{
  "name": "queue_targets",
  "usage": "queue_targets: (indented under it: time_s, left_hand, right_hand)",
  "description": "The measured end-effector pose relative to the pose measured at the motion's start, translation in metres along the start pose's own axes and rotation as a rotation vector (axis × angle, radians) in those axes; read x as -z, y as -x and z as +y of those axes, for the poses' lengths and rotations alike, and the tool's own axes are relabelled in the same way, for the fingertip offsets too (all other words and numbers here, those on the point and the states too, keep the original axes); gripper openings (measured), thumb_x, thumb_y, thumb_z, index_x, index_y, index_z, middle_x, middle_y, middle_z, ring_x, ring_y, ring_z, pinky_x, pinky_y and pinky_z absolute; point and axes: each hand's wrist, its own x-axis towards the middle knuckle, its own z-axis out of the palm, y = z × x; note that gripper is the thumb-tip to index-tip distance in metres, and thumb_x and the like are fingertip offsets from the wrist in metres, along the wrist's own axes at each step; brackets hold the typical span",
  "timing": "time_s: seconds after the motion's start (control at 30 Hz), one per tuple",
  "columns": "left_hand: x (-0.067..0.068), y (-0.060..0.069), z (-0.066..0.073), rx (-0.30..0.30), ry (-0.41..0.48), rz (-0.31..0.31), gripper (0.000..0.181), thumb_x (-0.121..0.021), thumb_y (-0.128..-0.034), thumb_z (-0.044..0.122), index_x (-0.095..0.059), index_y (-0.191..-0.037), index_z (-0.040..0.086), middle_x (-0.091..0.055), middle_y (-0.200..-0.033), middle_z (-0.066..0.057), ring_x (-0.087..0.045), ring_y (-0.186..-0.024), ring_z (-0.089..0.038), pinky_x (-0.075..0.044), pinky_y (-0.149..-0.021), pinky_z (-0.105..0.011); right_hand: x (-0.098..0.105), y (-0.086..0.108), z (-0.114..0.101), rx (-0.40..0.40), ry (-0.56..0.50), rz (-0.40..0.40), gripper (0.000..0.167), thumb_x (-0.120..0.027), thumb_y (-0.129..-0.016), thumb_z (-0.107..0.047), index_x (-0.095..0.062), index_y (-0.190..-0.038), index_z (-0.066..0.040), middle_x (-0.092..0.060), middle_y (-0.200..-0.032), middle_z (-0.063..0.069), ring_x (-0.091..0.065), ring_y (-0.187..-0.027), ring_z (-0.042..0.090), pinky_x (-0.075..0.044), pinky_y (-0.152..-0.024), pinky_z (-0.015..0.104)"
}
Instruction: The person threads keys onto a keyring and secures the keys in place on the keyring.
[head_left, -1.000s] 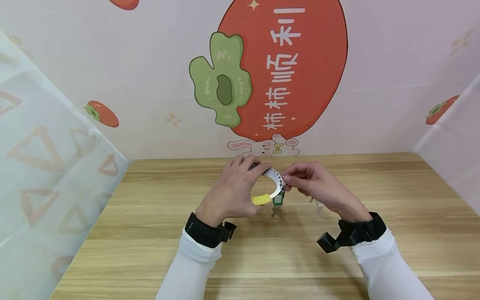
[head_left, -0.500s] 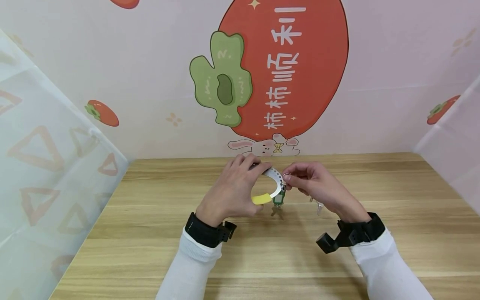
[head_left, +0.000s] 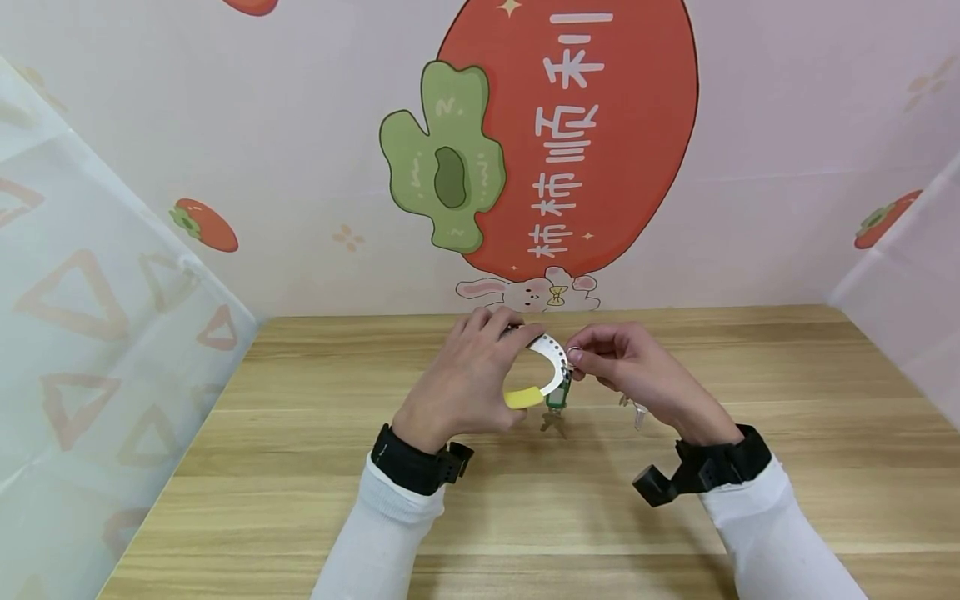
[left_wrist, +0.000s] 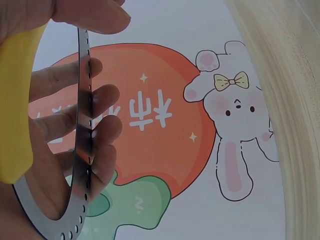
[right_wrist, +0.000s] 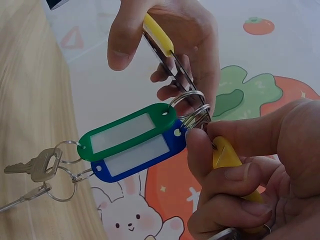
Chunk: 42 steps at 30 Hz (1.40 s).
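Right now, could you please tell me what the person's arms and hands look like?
The left hand and right hand are ungloved. The left sleeve and right sleeve are long and white. The left wristband and right wristband are black, each with a boxy black attachment.

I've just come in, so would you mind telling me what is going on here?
Someone's left hand grips a metal loop above the table. A green tag and a blue tag, with keys at their lower ends, hang at the loop's edge. The right hand holds a yellow tag close to the same edge; whether that one is hooked on, I cannot tell.
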Motion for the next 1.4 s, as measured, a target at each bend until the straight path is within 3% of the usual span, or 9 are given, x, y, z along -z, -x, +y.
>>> queue_targets:
  time_s: [0.2,0.4,0.87,1.4]
  left_hand:
    - [0.0014,-0.0004,0.0007,-0.006,-0.023,0.002,0.085,-0.092,-0.0599,0.032,-0.06,-0.138,0.019,-0.055,-0.128,-0.003,-0.046,-0.12,-0.028,-0.041,-0.099,-0.045]
    - [0.0017,-0.0009,0.0006,-0.014,-0.039,0.0,0.088,-0.092,-0.0594,0.032,-0.06,-0.14,0.019,-0.054,-0.131,-0.003,-0.046,-0.12,-0.028,-0.04,-0.099,-0.046]
    - [0.0016,-0.0016,0.0007,-0.025,-0.069,0.014,0.09,-0.094,-0.0592,0.037,-0.06,-0.14,0.02,-0.054,-0.137,-0.004,-0.045,-0.125,-0.029,-0.039,-0.102,-0.047]
    - [0.0019,-0.0033,0.0012,-0.048,-0.088,0.024,0.095,-0.096,-0.0579,0.037,-0.058,-0.143,0.019,-0.055,-0.137,-0.004,-0.044,-0.125,-0.027,-0.04,-0.103,-0.046]
  right_hand:
    - [0.001,0.0016,-0.0023,0.021,-0.004,0.012,0.018,-0.063,-0.1,-0.01,-0.07,-0.107,0.004,-0.066,-0.085,0.012,-0.055,-0.07,0.015,-0.036,-0.052,0.025]
    - [0.0014,0.0019,-0.0015,0.036,0.017,0.017,0.017,-0.063,-0.099,-0.01,-0.075,-0.106,0.002,-0.067,-0.086,0.018,-0.051,-0.065,0.014,-0.034,-0.051,0.025]
    - [0.0032,0.0044,-0.0074,0.024,0.062,0.003,0.02,-0.065,-0.099,-0.012,-0.076,-0.11,0.001,-0.066,-0.079,0.01,-0.04,-0.058,0.015,-0.03,-0.047,0.026]
    - [0.0049,0.0013,-0.0022,0.015,-0.093,-0.052,0.021,-0.06,-0.1,-0.006,-0.072,-0.109,0.008,-0.062,-0.077,0.011,-0.031,-0.054,0.013,-0.022,-0.051,0.025]
